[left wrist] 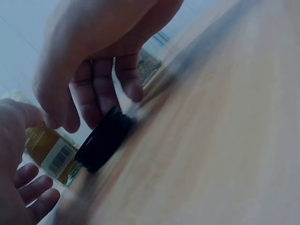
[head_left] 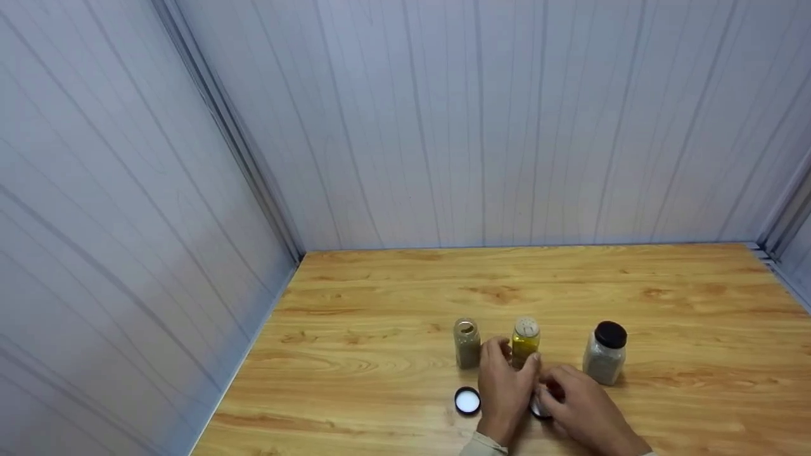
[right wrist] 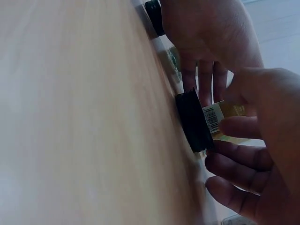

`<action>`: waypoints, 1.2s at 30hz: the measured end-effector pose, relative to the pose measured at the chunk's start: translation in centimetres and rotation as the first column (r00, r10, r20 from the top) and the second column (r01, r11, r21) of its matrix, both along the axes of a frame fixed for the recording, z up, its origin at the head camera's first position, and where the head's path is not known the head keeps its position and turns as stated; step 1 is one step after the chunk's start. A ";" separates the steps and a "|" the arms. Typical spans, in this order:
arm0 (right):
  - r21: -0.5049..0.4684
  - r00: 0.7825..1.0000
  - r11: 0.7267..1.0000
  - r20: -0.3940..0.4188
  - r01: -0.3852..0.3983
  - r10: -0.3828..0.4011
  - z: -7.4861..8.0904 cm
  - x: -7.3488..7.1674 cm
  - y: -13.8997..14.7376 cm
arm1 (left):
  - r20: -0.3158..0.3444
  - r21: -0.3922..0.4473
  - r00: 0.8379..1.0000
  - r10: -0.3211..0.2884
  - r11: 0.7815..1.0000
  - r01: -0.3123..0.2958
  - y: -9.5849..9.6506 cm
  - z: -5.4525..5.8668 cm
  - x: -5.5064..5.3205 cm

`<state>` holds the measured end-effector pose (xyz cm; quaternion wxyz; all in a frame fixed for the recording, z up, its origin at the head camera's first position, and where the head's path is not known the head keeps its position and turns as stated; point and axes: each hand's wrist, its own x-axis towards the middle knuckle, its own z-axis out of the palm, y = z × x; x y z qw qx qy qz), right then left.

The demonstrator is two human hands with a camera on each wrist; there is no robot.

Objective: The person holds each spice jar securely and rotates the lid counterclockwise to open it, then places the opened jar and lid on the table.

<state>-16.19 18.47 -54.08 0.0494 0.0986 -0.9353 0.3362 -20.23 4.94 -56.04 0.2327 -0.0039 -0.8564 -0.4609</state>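
A yellow-labelled bottle (head_left: pixel 525 342) with a pale perforated top stands upright. My left hand (head_left: pixel 505 386) reaches round its near side, fingers to the left and thumb to the right, loosely extended. In the left wrist view those fingers do not visibly close on the bottle. A black lid (right wrist: pixel 194 121), pale inside face up in the head view, lies flat on the table in front of the bottle. Over and beside this lid hovers my right hand (head_left: pixel 573 402). Its fingers look relaxed and spread, with fingertips at the rim; whether they touch it is unclear.
To the left stands an uncapped glass jar (head_left: pixel 467 347) of greenish-brown contents, with another black lid (head_left: pixel 467 401) lying in front of it. A larger jar (head_left: pixel 605 358) with its black lid on stands at right. Pale panel walls (head_left: pixel 393 126) enclose the wooden table (head_left: pixel 355 380).
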 end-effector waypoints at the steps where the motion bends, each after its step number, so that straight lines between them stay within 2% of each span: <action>1: -0.012 1.000 1.000 -0.001 0.021 -0.021 0.0 0.0 0.1 | 0.001 -0.013 1.000 0.019 1.000 -0.019 0.1 0.0 0.1; 8: -0.047 0.989 0.989 -0.058 0.137 -0.139 0.3 0.3 0.7 | 0.002 -0.054 0.994 0.108 0.993 -0.107 0.8 0.3 0.8; 11: -0.057 0.976 0.985 -0.139 0.163 -0.169 0.1 0.5 1.0 | 0.014 -0.042 0.995 0.103 0.994 -0.103 0.9 0.4 1.0; 13: -0.068 0.957 0.983 -0.227 0.170 -0.181 0.0 0.6 1.2 | -0.007 -0.039 0.996 0.085 0.996 -0.085 0.9 0.5 1.1; 15: -0.076 0.930 0.981 -0.311 0.179 -0.194 0.0 0.7 1.5 | -0.038 -0.040 0.998 0.058 0.997 -0.060 0.9 0.5 1.1; 17: -0.092 0.890 0.977 -0.404 0.191 -0.212 -0.1 0.8 1.8 | -0.068 -0.042 0.997 0.026 0.999 -0.029 0.9 0.5 1.1; 19: -0.105 0.838 0.972 -0.494 0.208 -0.233 -0.1 0.7 2.1 | -0.087 -0.038 0.996 -0.013 0.999 0.009 0.9 0.5 1.1; 21: -0.132 0.776 0.963 -0.571 0.235 -0.268 -0.2 0.7 2.4 | -0.109 -0.033 0.992 -0.060 0.998 0.056 1.0 0.6 1.2; 23: -0.176 0.717 0.950 -0.624 0.258 -0.311 -0.3 0.6 2.7 | -0.152 -0.055 0.983 -0.107 0.993 0.100 1.1 0.5 1.3; 26: -0.253 0.657 0.923 -0.648 0.292 -0.385 -0.4 0.4 3.2 | -0.231 -0.129 0.958 -0.172 0.981 0.145 1.6 0.3 1.6; 29: -0.310 0.619 0.893 -0.644 0.326 -0.449 -0.3 0.4 3.5 | -0.273 -0.195 0.935 -0.225 0.965 0.175 2.1 0.3 1.9; 31: -0.336 0.607 0.874 -0.630 0.350 -0.485 -0.2 0.3 3.6 | -0.263 -0.214 0.928 -0.264 0.954 0.211 2.4 0.5 2.1; 36: -0.380 0.603 0.842 -0.588 0.383 -0.539 0.3 -0.1 3.9 | -0.127 -0.220 0.932 -0.341 0.925 0.309 3.3 1.0 2.6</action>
